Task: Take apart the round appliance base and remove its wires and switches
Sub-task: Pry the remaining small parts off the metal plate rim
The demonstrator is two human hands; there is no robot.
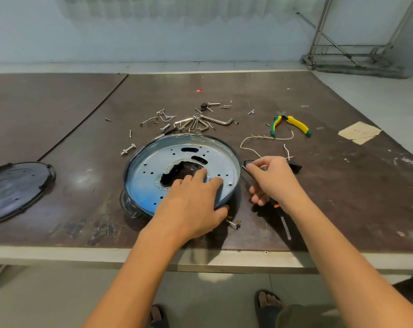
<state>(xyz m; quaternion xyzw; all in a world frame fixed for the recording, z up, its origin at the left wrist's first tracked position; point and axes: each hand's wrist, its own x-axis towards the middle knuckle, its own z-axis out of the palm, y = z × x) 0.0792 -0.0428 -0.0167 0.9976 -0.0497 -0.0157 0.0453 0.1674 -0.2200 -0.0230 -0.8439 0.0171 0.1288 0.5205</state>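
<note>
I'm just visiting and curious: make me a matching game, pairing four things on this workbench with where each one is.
Things:
1 pliers
2 black cover
3 screwdriver
4 round base

Places:
a gripped in the right hand
b at the left edge of the table
c held by the left hand
d lying beyond the right hand

Pairs: 1-d, 2-b, 3-a, 4-c.

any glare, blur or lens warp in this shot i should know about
Head view: the wide lens bows the table edges; a soft sheen sits on the tabletop left of the round base; the right hand is slightly smeared, so the black part it grips reads poorly; the left hand on the base looks sharper.
</note>
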